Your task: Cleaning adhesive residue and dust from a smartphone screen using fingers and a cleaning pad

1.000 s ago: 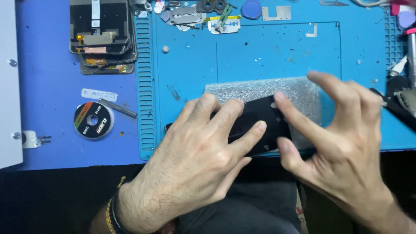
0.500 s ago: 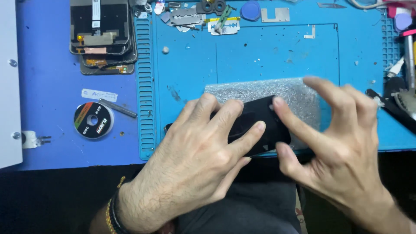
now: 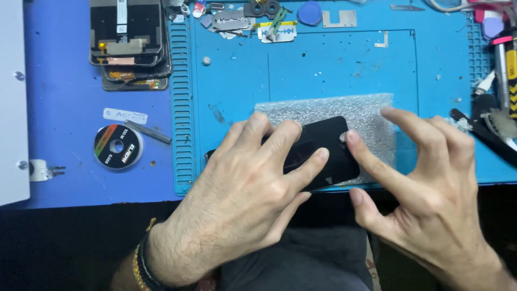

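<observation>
A black phone (image 3: 329,145) lies at a slant on a sheet of clear bubble wrap (image 3: 371,116) on the blue work mat (image 3: 323,70). My left hand (image 3: 242,194) lies flat over the phone's left part, fingers spread and pressing it down. My right hand (image 3: 420,178) is at the phone's right end: the index fingertip touches its upper right corner and the thumb sits by the lower right edge, while the other fingers arch above the bubble wrap. Much of the phone is hidden under my left hand.
A stack of phone screens (image 3: 128,40) lies at the back left. A small wire spool (image 3: 117,145), a paper label and a thin metal rod lie left of the mat. Small metal parts and a blue pick (image 3: 309,12) line the back edge. Hand tools (image 3: 501,81) lie at the right.
My right hand has shifted slightly, its index fingertip settling on the phone's upper right corner. My left hand and the phone stay where they were.
</observation>
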